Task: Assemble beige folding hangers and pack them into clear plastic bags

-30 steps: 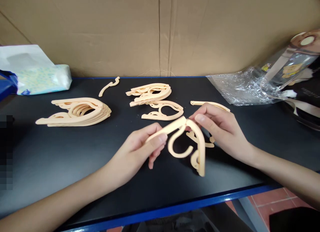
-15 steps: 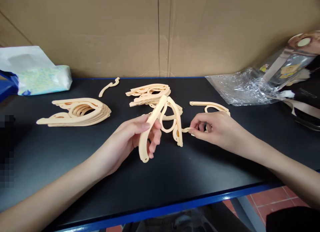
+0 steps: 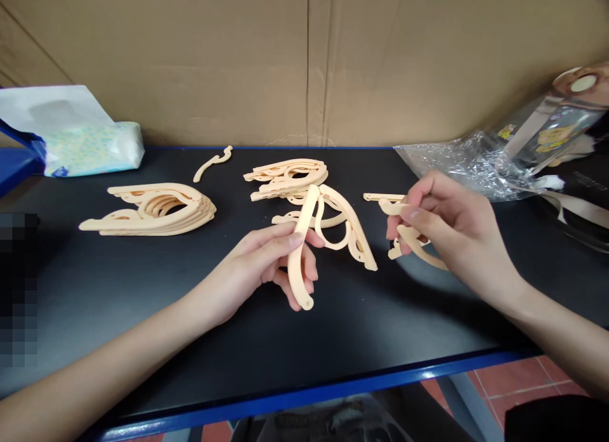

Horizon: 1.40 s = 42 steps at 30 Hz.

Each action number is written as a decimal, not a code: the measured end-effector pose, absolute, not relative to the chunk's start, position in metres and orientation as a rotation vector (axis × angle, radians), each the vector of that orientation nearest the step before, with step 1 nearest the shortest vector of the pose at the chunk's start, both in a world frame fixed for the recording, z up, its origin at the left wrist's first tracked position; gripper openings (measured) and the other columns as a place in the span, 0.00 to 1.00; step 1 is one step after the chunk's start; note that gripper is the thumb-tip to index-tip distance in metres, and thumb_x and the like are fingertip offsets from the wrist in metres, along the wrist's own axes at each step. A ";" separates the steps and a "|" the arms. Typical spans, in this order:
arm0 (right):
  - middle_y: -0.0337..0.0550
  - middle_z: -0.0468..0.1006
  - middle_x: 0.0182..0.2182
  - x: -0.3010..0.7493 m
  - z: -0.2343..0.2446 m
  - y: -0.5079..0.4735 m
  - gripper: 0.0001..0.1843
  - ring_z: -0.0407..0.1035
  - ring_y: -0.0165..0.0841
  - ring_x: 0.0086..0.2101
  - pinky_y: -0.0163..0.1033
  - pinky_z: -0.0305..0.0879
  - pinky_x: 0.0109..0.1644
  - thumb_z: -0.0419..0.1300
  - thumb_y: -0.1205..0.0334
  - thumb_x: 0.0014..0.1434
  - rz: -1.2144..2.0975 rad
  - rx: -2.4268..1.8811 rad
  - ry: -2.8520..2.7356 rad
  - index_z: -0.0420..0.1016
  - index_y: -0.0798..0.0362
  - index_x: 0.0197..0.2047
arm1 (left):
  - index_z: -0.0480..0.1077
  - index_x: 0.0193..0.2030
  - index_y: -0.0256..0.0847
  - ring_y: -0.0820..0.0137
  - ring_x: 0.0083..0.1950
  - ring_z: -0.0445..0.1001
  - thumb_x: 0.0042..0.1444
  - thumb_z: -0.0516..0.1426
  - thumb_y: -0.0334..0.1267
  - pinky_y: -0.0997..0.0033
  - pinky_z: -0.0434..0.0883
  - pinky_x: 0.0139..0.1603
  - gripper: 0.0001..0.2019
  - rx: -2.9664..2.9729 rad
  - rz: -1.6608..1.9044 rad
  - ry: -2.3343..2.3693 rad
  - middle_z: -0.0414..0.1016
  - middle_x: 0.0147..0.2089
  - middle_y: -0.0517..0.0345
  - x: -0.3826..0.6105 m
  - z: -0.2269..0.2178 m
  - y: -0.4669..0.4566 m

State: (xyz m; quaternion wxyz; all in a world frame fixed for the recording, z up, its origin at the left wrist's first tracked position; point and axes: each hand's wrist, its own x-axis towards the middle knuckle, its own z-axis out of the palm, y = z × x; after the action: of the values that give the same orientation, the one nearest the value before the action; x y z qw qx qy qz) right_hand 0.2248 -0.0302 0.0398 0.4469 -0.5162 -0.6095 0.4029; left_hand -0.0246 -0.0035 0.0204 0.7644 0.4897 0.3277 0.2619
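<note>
My left hand [image 3: 271,258] is closed around one arm of a cream plastic folding hanger [image 3: 299,264], held above the table's middle with its other arm slanting down to the right. Between the thumb and fingers of my right hand [image 3: 461,233] is a curved cream hanger hook [image 3: 392,207], part of it hidden by the thumb. Behind the right hand lies another folding hanger [image 3: 378,196], mostly covered. A pile of folded hangers [image 3: 285,171] rests just beyond the left hand. A neat stack of hangers [image 3: 190,225] sits to the left, and a loose hook [image 3: 209,164] lies behind it.
At the back left stands a pack of tissues [image 3: 95,150]. A crumpled clear plastic bag [image 3: 451,166] and a strapped bottle [image 3: 556,128] are at the right. Cardboard [image 3: 190,68] walls off the back, and a blue edge [image 3: 295,401] borders the black table in front.
My right hand has lifted the hook off the table, moving up and to the right. The hanger in my left hand has shifted slightly right, its two arms now spread wider.
</note>
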 end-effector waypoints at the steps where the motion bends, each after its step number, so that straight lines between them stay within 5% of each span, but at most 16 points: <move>1: 0.36 0.77 0.24 0.224 0.041 -0.031 0.13 0.68 0.27 0.19 0.35 0.65 0.24 0.60 0.58 0.63 1.078 -1.240 -1.505 0.61 0.49 0.30 | 0.70 0.44 0.37 0.69 0.26 0.77 0.67 0.52 0.40 0.74 0.77 0.24 0.10 1.058 0.560 0.712 0.75 0.29 0.57 -0.024 0.019 -0.004; 9: 0.37 0.78 0.28 0.206 0.030 -0.041 0.15 0.76 0.30 0.26 0.34 0.72 0.27 0.66 0.51 0.58 1.793 -1.195 -1.412 0.68 0.52 0.32 | 0.68 0.48 0.37 0.70 0.34 0.79 0.61 0.57 0.32 0.74 0.79 0.33 0.09 1.127 0.535 0.720 0.76 0.34 0.59 -0.022 0.014 -0.006; 14: 0.36 0.78 0.27 0.203 0.023 -0.046 0.11 0.76 0.29 0.28 0.34 0.71 0.34 0.65 0.58 0.59 1.741 -1.264 -1.569 0.68 0.52 0.32 | 0.69 0.50 0.38 0.69 0.39 0.79 0.60 0.58 0.35 0.73 0.78 0.38 0.11 1.220 0.485 0.757 0.78 0.40 0.56 -0.022 0.014 -0.004; 23: 0.34 0.77 0.24 0.208 0.021 -0.042 0.05 0.70 0.26 0.23 0.30 0.66 0.27 0.60 0.66 0.59 1.565 -1.361 -1.707 0.67 0.51 0.32 | 0.67 0.51 0.39 0.66 0.41 0.81 0.62 0.59 0.42 0.74 0.79 0.35 0.14 1.296 0.436 0.811 0.82 0.40 0.53 -0.025 0.012 -0.005; 30: 0.32 0.76 0.25 0.208 0.023 -0.040 0.09 0.69 0.25 0.24 0.30 0.65 0.28 0.62 0.62 0.60 1.605 -1.255 -1.562 0.65 0.50 0.34 | 0.71 0.43 0.37 0.71 0.39 0.80 0.59 0.62 0.32 0.76 0.81 0.35 0.07 1.129 0.586 0.810 0.81 0.42 0.57 -0.023 0.014 -0.004; 36: 0.41 0.83 0.34 0.208 0.018 -0.041 0.07 0.76 0.30 0.34 0.30 0.66 0.30 0.55 0.58 0.68 1.608 -1.240 -1.588 0.62 0.50 0.39 | 0.74 0.39 0.37 0.72 0.41 0.79 0.58 0.62 0.29 0.77 0.82 0.37 0.03 1.033 0.655 0.824 0.80 0.41 0.59 -0.022 0.014 -0.004; 42: 0.43 0.83 0.33 0.206 0.018 -0.039 0.07 0.77 0.30 0.34 0.29 0.67 0.28 0.56 0.56 0.67 1.579 -1.220 -1.573 0.67 0.51 0.43 | 0.75 0.40 0.37 0.70 0.42 0.80 0.58 0.62 0.29 0.77 0.82 0.37 0.03 1.000 0.645 0.804 0.80 0.42 0.58 -0.021 0.010 -0.005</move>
State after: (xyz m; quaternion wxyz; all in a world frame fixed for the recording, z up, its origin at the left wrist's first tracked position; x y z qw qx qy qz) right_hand 0.2063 -0.0393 0.0175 0.2957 -0.4586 -0.5915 0.5937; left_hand -0.0214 -0.0046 0.0097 0.7531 0.4582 0.3684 0.2953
